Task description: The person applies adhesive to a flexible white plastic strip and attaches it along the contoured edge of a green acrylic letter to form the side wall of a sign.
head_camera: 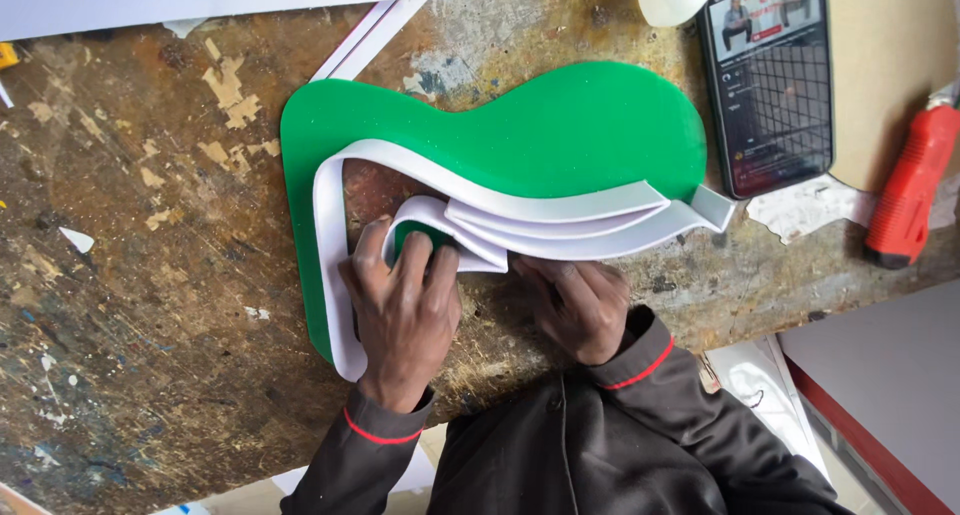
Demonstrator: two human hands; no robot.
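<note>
Pressing white strip point(520, 207) onto green cutout point(560, 135): left hand point(405, 310) flat, fingers spread, on coiled end; right hand point(575, 305) pinches strip edge beside it; strip's long axis runs rightward from both.

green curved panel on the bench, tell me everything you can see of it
The green panel is a flat, glossy, plastic-looking sheet cut in a wavy, rounded outline, lying flat on the worn workbench. White strips stand on edge along its inner curves and left border. The left hand presses on it near a small green patch; the right hand rests at its lower edge beside the strips.
</note>
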